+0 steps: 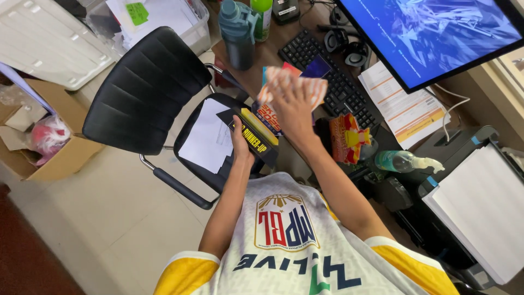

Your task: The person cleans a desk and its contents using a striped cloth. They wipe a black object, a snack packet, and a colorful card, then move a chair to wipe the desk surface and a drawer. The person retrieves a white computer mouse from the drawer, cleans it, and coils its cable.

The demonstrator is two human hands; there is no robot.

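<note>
Cloth (pixel 295 82) lies under right hand (pixel 295 106); left hand (pixel 240 143) grasps black plaque (pixel 256 139)

The raised right hand (pixel 295 104) blurs along with the orange-and-white cloth (pixel 295 84) it covers, as the monitor (pixel 431 33) and white paper stack (pixel 486 213) run off the frame's right edge.

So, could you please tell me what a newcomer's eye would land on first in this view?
Probably the right hand, raised mid-frame with a fan of colourful cards over the black keyboard. Just below, the left hand grips a black and yellow placard beside the black office chair. A bright blue monitor fills the top right.
</note>
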